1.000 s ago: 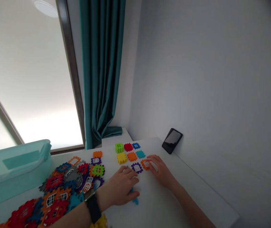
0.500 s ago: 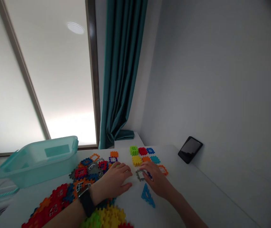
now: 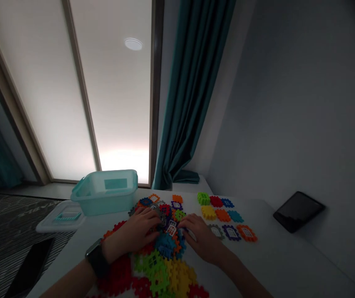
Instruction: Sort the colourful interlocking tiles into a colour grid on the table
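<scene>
- both hands were down in the pile of interlocking plastic tiles [image 3: 161, 248] at the near-middle of the white table [image 3: 283, 256]
- left hand [image 3: 134, 236], black watch [image 3: 96, 260] on the wrist, lay palm down over the left part of the pile, fingers spread and slightly curled, tips touching tiles near a grey piece [image 3: 156, 212]; no clear grip on any one tile
- right hand [image 3: 200, 240] lay palm down at the pile's right edge, fingers loosely bent, tips touching a red tile with a white window insert [image 3: 171, 227]; couldn't tell if it pinched it or just rested on it
- pile colours: red, green and yellow tiles nearest the camera, blue, orange, purple further back
- right of the pile sat sorted tiles in rows, apart from both hands: back row green [image 3: 203, 198], red [image 3: 216, 201], blue [image 3: 227, 203]; middle row yellow [image 3: 208, 212], orange [image 3: 223, 215], teal [image 3: 235, 216]; front row grey [image 3: 216, 231], purple [image 3: 231, 232], orange with window [image 3: 247, 233]
- teal plastic bin [image 3: 105, 191] stood behind the pile on the left, its lid [image 3: 61, 217] flat beside it
- dark tablet [image 3: 298, 210] leaned on the wall at the right
- black phone [image 3: 30, 269] lay at the table's left edge
- teal curtain [image 3: 192, 95] hung behind, next to the window
</scene>
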The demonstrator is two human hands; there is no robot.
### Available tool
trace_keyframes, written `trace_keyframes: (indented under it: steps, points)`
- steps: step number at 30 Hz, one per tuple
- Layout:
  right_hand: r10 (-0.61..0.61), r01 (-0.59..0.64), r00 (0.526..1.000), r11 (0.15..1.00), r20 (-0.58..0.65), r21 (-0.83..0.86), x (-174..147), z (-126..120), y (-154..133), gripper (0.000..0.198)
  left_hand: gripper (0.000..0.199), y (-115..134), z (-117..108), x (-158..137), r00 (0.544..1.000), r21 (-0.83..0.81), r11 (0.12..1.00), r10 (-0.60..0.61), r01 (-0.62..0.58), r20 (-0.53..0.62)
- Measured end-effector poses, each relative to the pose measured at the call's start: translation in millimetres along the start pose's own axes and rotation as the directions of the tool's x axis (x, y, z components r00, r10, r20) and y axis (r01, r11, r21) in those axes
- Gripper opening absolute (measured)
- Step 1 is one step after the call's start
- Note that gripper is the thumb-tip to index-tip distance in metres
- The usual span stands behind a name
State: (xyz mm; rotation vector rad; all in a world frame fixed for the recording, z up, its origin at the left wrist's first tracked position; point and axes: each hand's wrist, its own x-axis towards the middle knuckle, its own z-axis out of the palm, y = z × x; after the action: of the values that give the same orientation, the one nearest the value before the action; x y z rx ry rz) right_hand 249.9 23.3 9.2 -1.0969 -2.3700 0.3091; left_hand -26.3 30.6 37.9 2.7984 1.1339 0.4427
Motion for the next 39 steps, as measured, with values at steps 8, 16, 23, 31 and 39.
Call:
trace_keyframes:
  steps: [8, 16, 23, 31, 39]
  points:
    - [-0.110, 0.107, 0.992, 0.994, 0.068, 0.037, 26.1, 29.0, -28.9, 0.023, 0.035, -27.0, -15.9, -56.1, 0.988, -0.021, 0.988, -0.150, 0.150, 0.022]
    - [-0.169, 0.169, 0.980, 0.986, 0.105, 0.010, 42.0, 47.8, -47.7, 0.027, 0.051, -35.9, -1.1, -71.7, 0.979, -0.016, 0.980, -0.199, 0.200, 0.048]
    - [-0.152, 0.154, 0.981, 0.988, 0.120, -0.010, 40.8, 47.7, -56.5, 0.025, 0.056, -41.6, 19.2, -62.3, 0.980, -0.010, 0.980, -0.199, 0.200, 0.026]
    - [-0.086, 0.090, 0.986, 0.996, 0.142, -0.016, 34.6, 49.2, -54.2, 0.026, 0.024, -40.8, 21.8, -52.3, 0.975, 0.099, 0.971, -0.216, 0.220, -0.049]
    - [-0.099, 0.105, 0.991, 0.993, 0.091, -0.060, 29.7, 48.3, -43.8, 0.027, 0.015, -44.1, 18.8, -50.6, 0.970, 0.107, 0.973, -0.186, 0.203, -0.156]
